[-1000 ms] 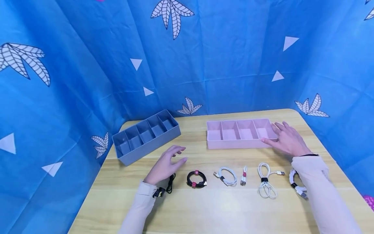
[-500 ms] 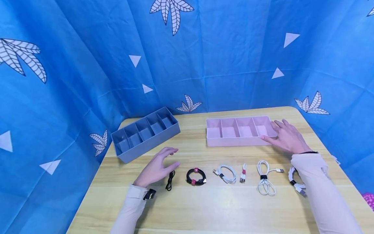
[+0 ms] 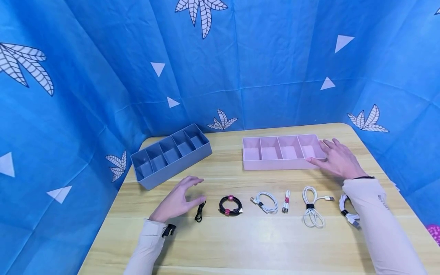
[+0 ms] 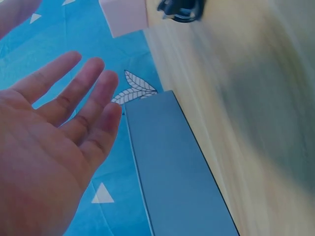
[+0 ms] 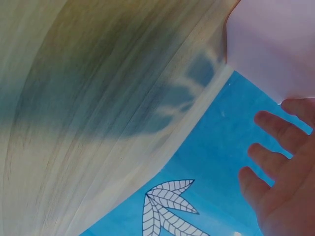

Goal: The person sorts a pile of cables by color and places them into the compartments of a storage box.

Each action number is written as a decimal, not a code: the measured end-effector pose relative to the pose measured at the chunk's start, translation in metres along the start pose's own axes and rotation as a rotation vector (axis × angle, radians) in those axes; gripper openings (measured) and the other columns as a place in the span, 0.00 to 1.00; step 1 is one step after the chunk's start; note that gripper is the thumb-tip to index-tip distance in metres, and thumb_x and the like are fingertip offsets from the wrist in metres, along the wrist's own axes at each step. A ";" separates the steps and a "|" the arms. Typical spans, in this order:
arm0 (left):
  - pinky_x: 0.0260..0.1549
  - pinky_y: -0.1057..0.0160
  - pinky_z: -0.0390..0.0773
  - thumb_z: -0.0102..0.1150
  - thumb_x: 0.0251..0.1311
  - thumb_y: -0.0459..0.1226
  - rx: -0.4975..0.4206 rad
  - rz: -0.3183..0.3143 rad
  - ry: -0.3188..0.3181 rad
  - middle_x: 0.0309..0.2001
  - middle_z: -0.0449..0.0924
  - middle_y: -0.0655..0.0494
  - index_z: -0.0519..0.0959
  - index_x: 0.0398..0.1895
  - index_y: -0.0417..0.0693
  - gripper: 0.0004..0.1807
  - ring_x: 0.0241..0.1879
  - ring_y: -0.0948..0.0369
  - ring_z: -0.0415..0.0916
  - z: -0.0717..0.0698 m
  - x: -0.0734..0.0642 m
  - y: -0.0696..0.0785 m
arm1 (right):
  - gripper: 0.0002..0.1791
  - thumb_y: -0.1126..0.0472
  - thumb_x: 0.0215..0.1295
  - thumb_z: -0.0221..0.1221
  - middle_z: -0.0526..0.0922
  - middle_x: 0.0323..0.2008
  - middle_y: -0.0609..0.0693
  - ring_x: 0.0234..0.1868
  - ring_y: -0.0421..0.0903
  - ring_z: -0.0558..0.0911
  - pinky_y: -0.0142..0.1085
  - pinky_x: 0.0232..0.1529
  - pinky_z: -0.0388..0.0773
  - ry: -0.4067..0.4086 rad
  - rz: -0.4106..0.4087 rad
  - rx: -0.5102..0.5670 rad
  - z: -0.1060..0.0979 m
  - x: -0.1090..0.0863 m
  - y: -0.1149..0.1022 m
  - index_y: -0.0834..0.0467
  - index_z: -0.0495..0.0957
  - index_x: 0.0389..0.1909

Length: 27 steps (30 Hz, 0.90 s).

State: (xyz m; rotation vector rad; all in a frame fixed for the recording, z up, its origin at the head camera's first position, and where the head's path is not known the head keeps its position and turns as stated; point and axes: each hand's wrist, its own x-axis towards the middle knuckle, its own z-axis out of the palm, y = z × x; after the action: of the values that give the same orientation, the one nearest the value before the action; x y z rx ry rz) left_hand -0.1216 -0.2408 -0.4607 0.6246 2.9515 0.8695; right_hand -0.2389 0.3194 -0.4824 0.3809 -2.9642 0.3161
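Observation:
My left hand (image 3: 177,200) hovers over the left of the table, fingers relaxed and apart, holding nothing. A small bundled black cable (image 3: 199,212) lies just below its thumb in the head view. Beyond that hand stands a blue-grey divided box (image 3: 178,170), set at an angle; its long side fills the middle of the left wrist view. At the right end of a pink divided box (image 3: 275,165) is my right hand (image 3: 338,159), thumb by the front corner and fingers spread along the end. In the right wrist view its fingertips (image 5: 290,105) come right to the pink box's edge.
A row of tied cables crosses the wooden table (image 3: 254,244): a black coil (image 3: 234,213), a white coil (image 3: 271,210), a short white cable (image 3: 287,201), a looped white cable (image 3: 310,206) and a white coil (image 3: 352,217) beside the right sleeve. Blue patterned curtain (image 3: 275,57) surrounds the table.
My left hand has drawn left and slightly toward me, uncovering more of the small black cable. My right hand has stayed at the pink box's end. The head view has tipped slightly.

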 end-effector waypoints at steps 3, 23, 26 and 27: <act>0.62 0.44 0.73 0.67 0.55 0.58 0.013 -0.020 -0.017 0.63 0.71 0.67 0.71 0.67 0.59 0.36 0.65 0.57 0.69 0.001 -0.004 -0.003 | 0.54 0.25 0.61 0.51 0.63 0.69 0.73 0.69 0.78 0.57 0.67 0.70 0.52 -0.005 0.001 0.000 -0.001 0.001 -0.001 0.66 0.61 0.72; 0.65 0.42 0.69 0.71 0.45 0.62 0.114 -0.052 -0.135 0.68 0.67 0.56 0.69 0.69 0.59 0.46 0.69 0.53 0.65 0.015 -0.022 -0.023 | 0.54 0.26 0.61 0.50 0.63 0.70 0.72 0.70 0.77 0.56 0.66 0.71 0.51 -0.009 0.014 -0.001 0.000 -0.003 0.000 0.65 0.60 0.72; 0.65 0.41 0.69 0.71 0.43 0.64 0.139 -0.041 -0.142 0.68 0.67 0.55 0.69 0.70 0.58 0.49 0.69 0.51 0.65 0.016 -0.024 -0.026 | 0.54 0.25 0.61 0.50 0.62 0.70 0.72 0.70 0.77 0.56 0.66 0.71 0.51 -0.008 0.009 -0.003 0.000 -0.002 -0.001 0.65 0.60 0.73; 0.66 0.40 0.68 0.71 0.42 0.65 0.145 -0.041 -0.145 0.69 0.67 0.54 0.69 0.70 0.57 0.50 0.69 0.51 0.65 0.017 -0.025 -0.027 | 0.54 0.25 0.61 0.50 0.62 0.70 0.72 0.70 0.77 0.56 0.66 0.71 0.50 -0.006 0.008 -0.002 0.000 -0.001 -0.001 0.65 0.60 0.73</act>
State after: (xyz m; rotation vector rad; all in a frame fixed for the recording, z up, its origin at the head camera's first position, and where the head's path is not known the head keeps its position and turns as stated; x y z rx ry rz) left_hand -0.1066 -0.2624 -0.4917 0.6012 2.9024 0.5839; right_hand -0.2372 0.3189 -0.4825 0.3703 -2.9722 0.3128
